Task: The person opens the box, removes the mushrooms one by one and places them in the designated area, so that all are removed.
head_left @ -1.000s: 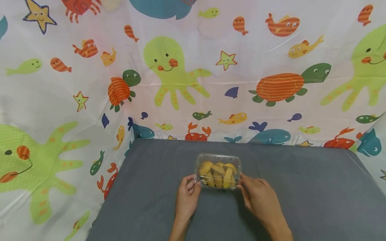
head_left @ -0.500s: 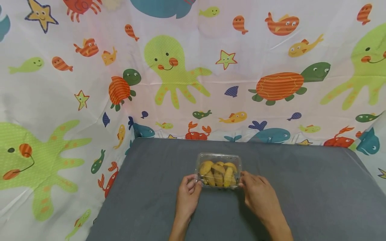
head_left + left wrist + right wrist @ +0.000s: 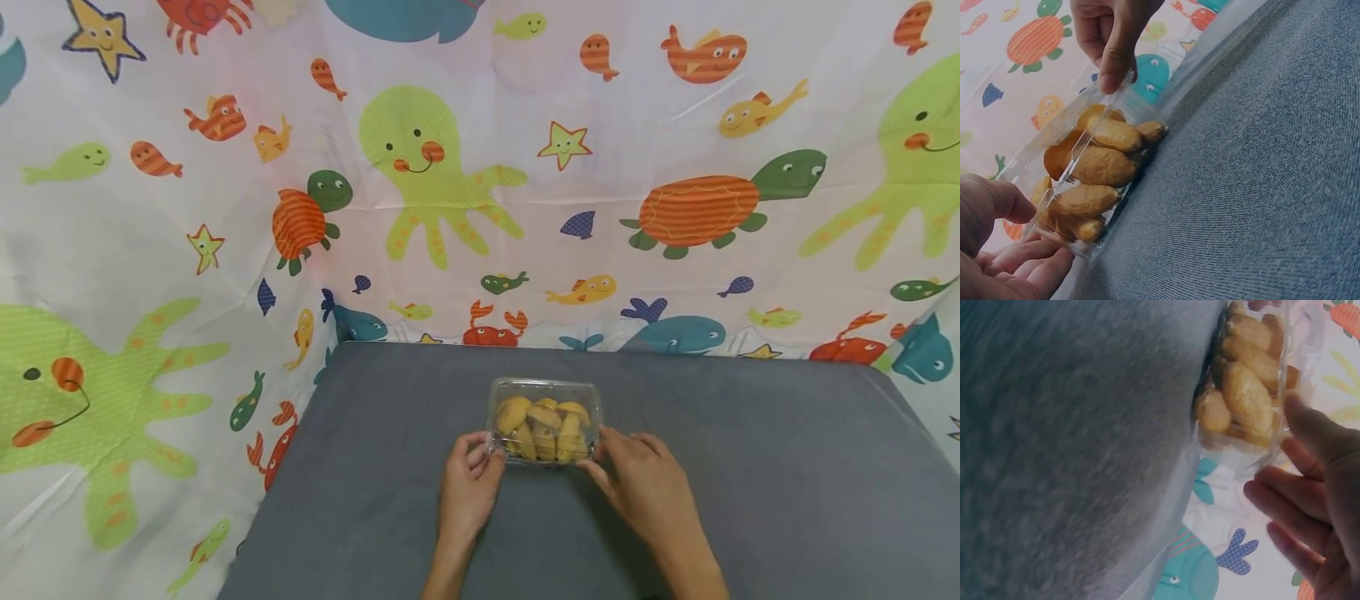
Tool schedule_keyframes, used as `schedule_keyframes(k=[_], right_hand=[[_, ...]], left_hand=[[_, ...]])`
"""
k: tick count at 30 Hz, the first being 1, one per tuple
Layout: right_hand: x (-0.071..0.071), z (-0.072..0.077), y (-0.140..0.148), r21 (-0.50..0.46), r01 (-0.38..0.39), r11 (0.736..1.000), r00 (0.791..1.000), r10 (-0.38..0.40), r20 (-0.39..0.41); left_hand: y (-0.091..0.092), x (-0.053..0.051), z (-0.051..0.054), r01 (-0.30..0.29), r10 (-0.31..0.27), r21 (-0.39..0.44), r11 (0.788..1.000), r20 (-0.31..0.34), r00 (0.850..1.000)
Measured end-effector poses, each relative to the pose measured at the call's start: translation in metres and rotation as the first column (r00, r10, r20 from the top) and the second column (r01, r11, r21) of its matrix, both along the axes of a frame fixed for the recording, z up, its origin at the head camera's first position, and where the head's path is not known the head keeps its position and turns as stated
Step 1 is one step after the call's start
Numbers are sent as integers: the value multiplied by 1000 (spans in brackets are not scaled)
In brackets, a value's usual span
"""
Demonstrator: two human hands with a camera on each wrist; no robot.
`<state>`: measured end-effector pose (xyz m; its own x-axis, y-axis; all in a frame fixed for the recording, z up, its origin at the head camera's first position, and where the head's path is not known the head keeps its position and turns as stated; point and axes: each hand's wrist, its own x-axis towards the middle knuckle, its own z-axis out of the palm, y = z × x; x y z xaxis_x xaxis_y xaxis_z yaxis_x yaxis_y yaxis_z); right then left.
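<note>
A clear plastic clamshell box (image 3: pixel 543 388) sits on the grey cloth, its lid down. Inside it lie several yellow-brown mushrooms (image 3: pixel 545 417), their stems toward the front as the left wrist view shows. My left hand (image 3: pixel 468 483) holds the box's front left corner, thumb at the rim and fingers at the side below it. At the front right corner my right hand (image 3: pixel 647 487) pinches the rim; its thumb (image 3: pixel 1310 419) touches the front edge while the fingers lie at the side. Whether the lid's seam is latched cannot be made out.
A grey cloth-covered table (image 3: pixel 360 500) spreads around the box. White curtains (image 3: pixel 465 308) printed with sea animals close it off at the back and along both sides.
My right thumb has shifted left along the box's front edge. The left hand keeps its hold, and the box stays in nearly the same place.
</note>
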<state>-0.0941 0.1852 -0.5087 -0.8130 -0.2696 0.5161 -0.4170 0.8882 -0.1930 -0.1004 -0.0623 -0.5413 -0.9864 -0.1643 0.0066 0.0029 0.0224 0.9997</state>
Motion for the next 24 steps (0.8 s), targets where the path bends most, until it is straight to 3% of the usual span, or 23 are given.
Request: schedule_keyframes(k=[7, 12, 19, 24], right_hand=[[-2, -8, -2, 10, -71, 997, 988, 72, -138], [-3, -10, -4, -16, -112, 994, 979, 107, -171], [-3, -10, -5, -42, -44, 998, 985, 37, -166], [-9, 3, -3, -73, -6, 997, 975, -10, -220]], left_hand=[[-1, 2, 1, -13, 13, -5, 1000, -3, 1000], [-1, 2, 1, -23, 23, -24, 999, 2, 1000], [0, 3, 3, -41, 44, -101, 994, 23, 999], [1, 1, 4, -32, 34, -126, 992, 12, 999]])
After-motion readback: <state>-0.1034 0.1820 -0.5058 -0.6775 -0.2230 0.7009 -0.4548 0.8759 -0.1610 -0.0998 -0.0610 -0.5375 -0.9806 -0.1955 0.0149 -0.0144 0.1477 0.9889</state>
